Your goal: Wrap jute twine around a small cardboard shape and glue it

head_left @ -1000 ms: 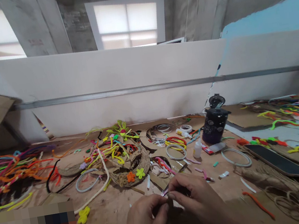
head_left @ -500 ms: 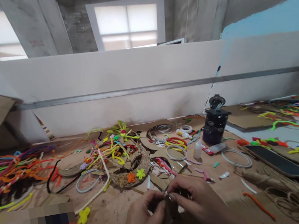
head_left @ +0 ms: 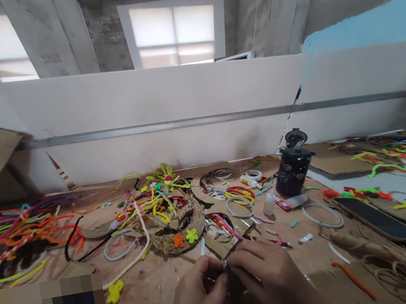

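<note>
My left hand (head_left: 200,293) and my right hand (head_left: 265,272) meet low in the middle of the view, close above the table. Both have curled fingers, with the fingertips pinching together at one spot. What lies between them is small, dark and mostly covered by the fingers; I cannot make out its kind. Just beyond the fingertips lies a brown cardboard piece (head_left: 216,247) with shiny tape on it. To the left of it is a twine-wrapped wreath (head_left: 196,220) bearing an orange flower (head_left: 179,240) and a yellow-green flower (head_left: 192,235) of fuzzy stems.
A small glue bottle (head_left: 269,204) stands near a dark bottle (head_left: 292,170) with a raised lid. White rings (head_left: 240,208) lie about. A phone-like dark slab (head_left: 380,218) rests at right by loose twine (head_left: 390,273). Colored pipe cleaners (head_left: 18,235) heap at left.
My right fingers have shifted slightly left and closed in over the pinch spot. The brown, shiny bit seen between the thumbs is now mostly covered. My left hand stays nearly in place.
</note>
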A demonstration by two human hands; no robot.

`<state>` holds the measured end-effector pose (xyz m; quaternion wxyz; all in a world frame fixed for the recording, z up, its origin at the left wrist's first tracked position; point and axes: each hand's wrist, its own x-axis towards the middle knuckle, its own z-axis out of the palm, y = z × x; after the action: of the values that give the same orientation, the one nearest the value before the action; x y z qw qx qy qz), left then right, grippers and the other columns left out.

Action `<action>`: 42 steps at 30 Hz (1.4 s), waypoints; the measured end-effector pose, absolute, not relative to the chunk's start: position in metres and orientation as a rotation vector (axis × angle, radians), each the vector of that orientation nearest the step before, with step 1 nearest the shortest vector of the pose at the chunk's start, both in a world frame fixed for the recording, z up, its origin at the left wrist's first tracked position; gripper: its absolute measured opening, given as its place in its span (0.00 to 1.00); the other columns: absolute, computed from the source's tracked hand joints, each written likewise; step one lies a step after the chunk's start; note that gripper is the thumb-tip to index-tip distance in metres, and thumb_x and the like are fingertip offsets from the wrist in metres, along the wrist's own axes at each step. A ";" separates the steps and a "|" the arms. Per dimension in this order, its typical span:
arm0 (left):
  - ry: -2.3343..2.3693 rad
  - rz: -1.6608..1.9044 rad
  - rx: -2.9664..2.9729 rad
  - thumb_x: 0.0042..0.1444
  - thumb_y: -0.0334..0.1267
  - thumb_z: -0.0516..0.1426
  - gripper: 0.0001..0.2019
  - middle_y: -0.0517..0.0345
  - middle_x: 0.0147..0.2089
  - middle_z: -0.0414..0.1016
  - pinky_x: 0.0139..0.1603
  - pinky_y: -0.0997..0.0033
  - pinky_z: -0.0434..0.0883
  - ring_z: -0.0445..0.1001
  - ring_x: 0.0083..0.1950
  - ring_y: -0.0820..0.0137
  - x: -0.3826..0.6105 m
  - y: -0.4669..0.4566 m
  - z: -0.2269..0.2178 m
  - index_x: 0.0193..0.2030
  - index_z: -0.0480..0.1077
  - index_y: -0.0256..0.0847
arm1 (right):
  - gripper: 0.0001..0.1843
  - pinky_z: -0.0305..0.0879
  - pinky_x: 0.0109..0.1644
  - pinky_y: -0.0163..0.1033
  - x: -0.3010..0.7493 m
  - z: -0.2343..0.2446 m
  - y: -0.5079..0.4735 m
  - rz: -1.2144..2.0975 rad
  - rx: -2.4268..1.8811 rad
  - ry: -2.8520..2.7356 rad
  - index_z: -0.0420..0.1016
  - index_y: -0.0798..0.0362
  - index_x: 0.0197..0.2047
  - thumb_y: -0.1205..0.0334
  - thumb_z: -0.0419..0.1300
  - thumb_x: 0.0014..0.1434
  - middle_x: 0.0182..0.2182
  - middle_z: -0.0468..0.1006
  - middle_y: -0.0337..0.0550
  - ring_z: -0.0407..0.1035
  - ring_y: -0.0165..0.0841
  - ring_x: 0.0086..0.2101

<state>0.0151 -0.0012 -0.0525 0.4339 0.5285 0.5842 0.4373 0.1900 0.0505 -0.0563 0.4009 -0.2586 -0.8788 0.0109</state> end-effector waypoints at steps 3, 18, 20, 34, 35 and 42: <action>1.445 1.101 1.280 0.53 0.38 0.58 0.06 0.55 0.32 0.80 0.37 0.68 0.70 0.78 0.35 0.61 0.017 -0.001 -0.051 0.34 0.75 0.40 | 0.15 0.54 0.37 0.41 0.187 -0.050 0.048 -0.087 -0.603 -2.212 0.76 0.52 0.39 0.68 0.50 0.74 0.29 0.78 0.40 0.70 0.34 0.29; 1.365 1.107 1.148 0.52 0.47 0.58 0.11 0.61 0.26 0.70 0.33 0.70 0.63 0.66 0.30 0.69 0.020 0.002 -0.053 0.31 0.70 0.40 | 0.17 0.56 0.35 0.40 0.184 -0.048 0.043 -0.144 -0.551 -2.230 0.76 0.54 0.40 0.68 0.47 0.76 0.29 0.76 0.41 0.69 0.34 0.29; 1.375 1.109 1.148 0.51 0.45 0.59 0.10 0.61 0.27 0.70 0.33 0.70 0.63 0.65 0.30 0.69 0.018 0.003 -0.055 0.30 0.70 0.40 | 0.15 0.58 0.35 0.39 0.185 -0.048 0.043 -0.071 -0.571 -2.242 0.76 0.53 0.43 0.69 0.49 0.74 0.30 0.78 0.41 0.71 0.34 0.30; 1.310 1.280 1.017 0.54 0.43 0.62 0.10 0.60 0.29 0.71 0.35 0.73 0.66 0.67 0.32 0.71 0.016 0.001 -0.054 0.31 0.72 0.40 | 0.07 0.61 0.36 0.37 0.196 -0.039 0.043 0.460 -0.923 -2.255 0.71 0.50 0.36 0.71 0.62 0.59 0.32 0.76 0.37 0.70 0.34 0.32; 1.291 1.285 1.003 0.55 0.44 0.62 0.10 0.60 0.30 0.71 0.35 0.74 0.67 0.67 0.32 0.71 0.016 0.001 -0.055 0.32 0.72 0.40 | 0.08 0.60 0.35 0.36 0.196 -0.040 0.043 0.489 -0.927 -2.254 0.71 0.50 0.37 0.73 0.61 0.58 0.32 0.77 0.36 0.70 0.33 0.32; 1.211 1.335 0.852 0.51 0.46 0.67 0.13 0.64 0.28 0.70 0.30 0.76 0.64 0.65 0.29 0.73 0.019 0.001 -0.057 0.31 0.71 0.40 | 0.08 0.62 0.36 0.35 0.191 -0.047 0.044 0.430 -0.818 -2.222 0.76 0.49 0.39 0.69 0.58 0.67 0.32 0.80 0.37 0.73 0.32 0.32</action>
<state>0.0193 0.0015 -0.0568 0.5430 0.3590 0.5101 0.5622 0.1905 0.0440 -0.0472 0.3595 -0.3171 -0.8616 0.1669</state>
